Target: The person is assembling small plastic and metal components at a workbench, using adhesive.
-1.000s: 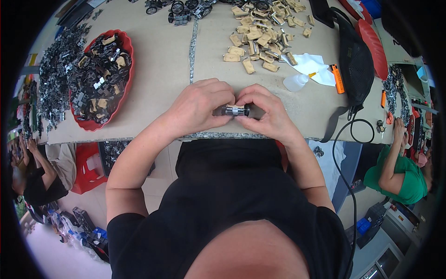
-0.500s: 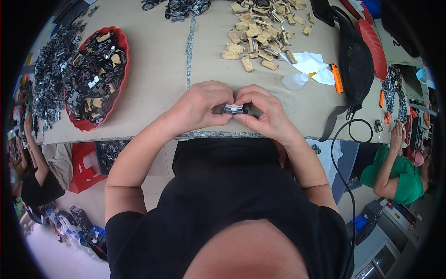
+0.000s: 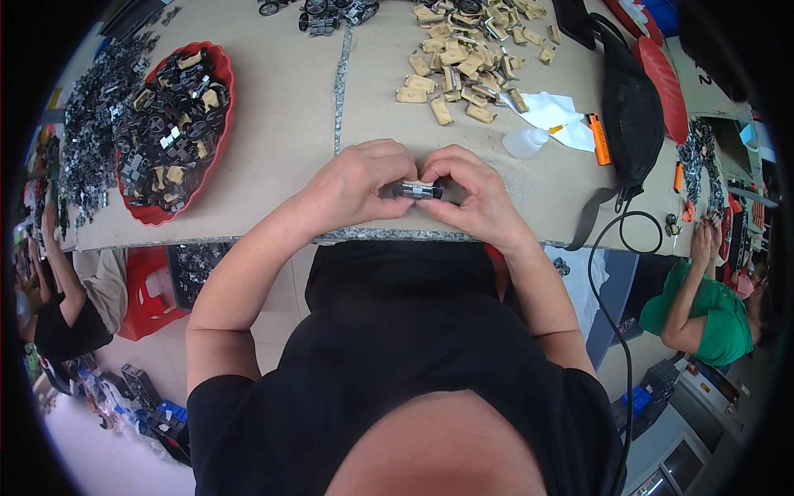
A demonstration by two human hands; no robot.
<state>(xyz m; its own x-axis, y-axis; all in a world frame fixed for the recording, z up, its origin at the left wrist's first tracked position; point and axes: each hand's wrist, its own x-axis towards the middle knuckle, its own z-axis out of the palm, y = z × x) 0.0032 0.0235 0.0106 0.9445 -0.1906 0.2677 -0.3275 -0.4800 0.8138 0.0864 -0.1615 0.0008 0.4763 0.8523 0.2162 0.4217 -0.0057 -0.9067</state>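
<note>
My left hand [image 3: 357, 182] and my right hand [image 3: 471, 194] meet at the near edge of the table [image 3: 273, 165], fingers curled around a small black and tan part [image 3: 418, 190] held between both thumbs and fingertips. Most of the part is hidden by my fingers. A heap of tan plastic pieces [image 3: 463, 58] lies on the table beyond my hands.
A red tray [image 3: 217, 70] of black and tan parts sits at left beside a pile of dark metal parts [image 3: 91, 124]. A small white squeeze bottle [image 3: 529, 142], white cloth, orange lighter [image 3: 599, 137] and black pouch [image 3: 633, 116] lie at right. Other people work at both sides.
My hands stay together on the small part at the table's edge; only the fingers shift slightly. The view has moved a little.
</note>
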